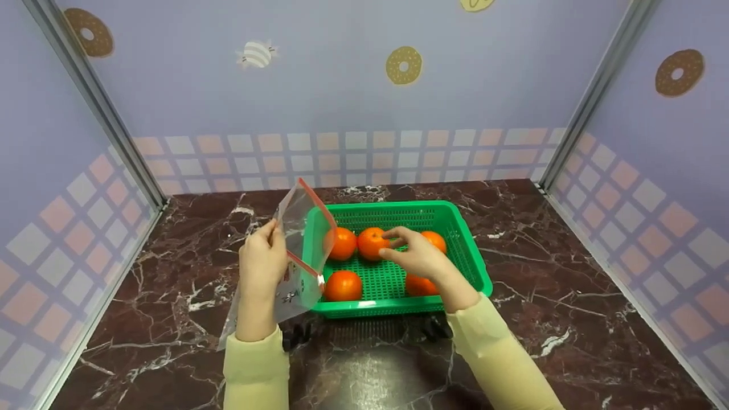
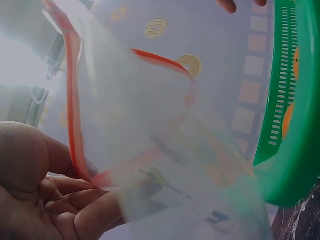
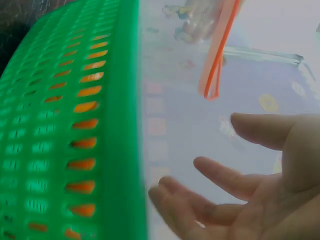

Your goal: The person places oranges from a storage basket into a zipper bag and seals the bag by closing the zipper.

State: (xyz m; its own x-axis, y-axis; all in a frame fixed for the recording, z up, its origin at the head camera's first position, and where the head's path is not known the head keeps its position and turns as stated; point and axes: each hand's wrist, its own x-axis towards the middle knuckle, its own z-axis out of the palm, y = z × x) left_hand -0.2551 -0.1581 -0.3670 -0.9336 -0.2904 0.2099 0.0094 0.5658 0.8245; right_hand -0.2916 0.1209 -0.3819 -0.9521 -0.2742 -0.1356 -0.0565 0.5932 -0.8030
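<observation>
A clear zip bag (image 1: 302, 222) with a red-orange zip edge hangs open-mouthed from my left hand (image 1: 263, 256), whose thumb and fingers pinch its rim. In the left wrist view the bag (image 2: 150, 125) spreads out from those fingers, printed with small figures. My right hand (image 1: 418, 250) hovers over the green basket (image 1: 393, 208), fingers spread and slightly bent, fingertips close by the middle orange (image 1: 372, 244). Nothing lies between thumb and fingers of the right hand (image 3: 240, 185) in the right wrist view. Other oranges in the basket include a front-left orange (image 1: 343, 286); the right-hand ones are partly hidden behind my hand.
The basket stands on a dark red marbled table (image 1: 188, 273). Patterned lilac panels enclose it, with the back wall (image 1: 336, 97) behind and side walls left and right. Small black objects (image 1: 435, 329) lie beside the basket's front edge.
</observation>
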